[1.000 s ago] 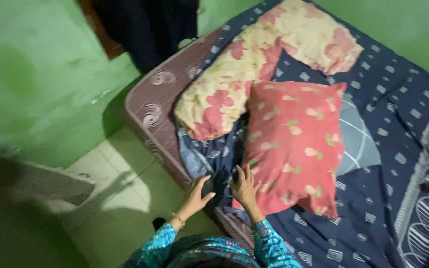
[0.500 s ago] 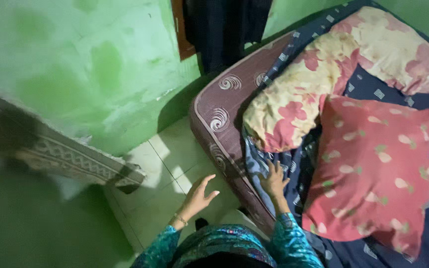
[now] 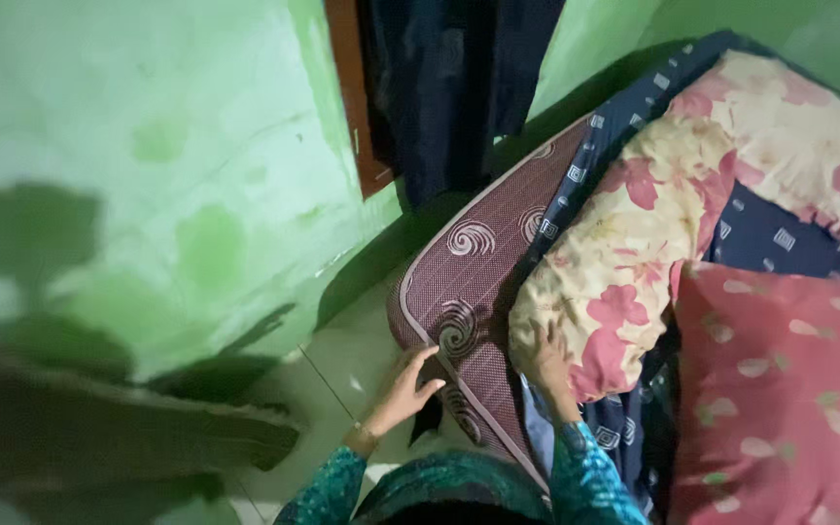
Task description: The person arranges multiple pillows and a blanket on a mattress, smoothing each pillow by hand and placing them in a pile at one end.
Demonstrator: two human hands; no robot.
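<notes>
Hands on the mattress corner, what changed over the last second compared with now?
The left hand went from the dark sheet on the bed out over the floor, and now its fingers touch the maroon mattress side. The right hand moved along the bed edge from beside the red pillow to the cream floral pillow. The pillows and navy sheet lie as before.

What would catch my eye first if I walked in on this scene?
Probably the cream pillow with red flowers on the bed, with a red pillow lower right. Next, the maroon swirl-patterned mattress corner at centre, where the left hand and right hand rest.
</notes>
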